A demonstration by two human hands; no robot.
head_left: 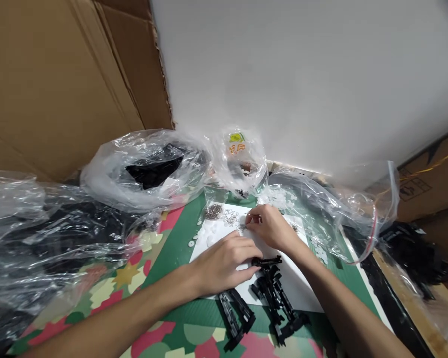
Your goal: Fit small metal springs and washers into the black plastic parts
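Observation:
My left hand (229,263) pinches one end of a small black plastic part (272,260) between thumb and fingers, above a white sheet (259,293). Further forward, my right hand (268,224) has its fingers pressed together over the sheet; whatever they hold is too small to make out. Beside those fingertips lie scattered small silvery metal pieces (230,217). A heap of brownish metal pieces (212,212) sits left of them, with white plastic discs (207,233) nearby. Close below my left hand are a pile of black plastic parts (280,303) and two more black parts (236,315).
Clear plastic bags (145,169) with black contents stand at the left and back. A smaller bag (239,159) rests against the white wall (302,74). White pieces (280,196) lie by a zip bag (343,219) at right. Cardboard (59,74) rises at left.

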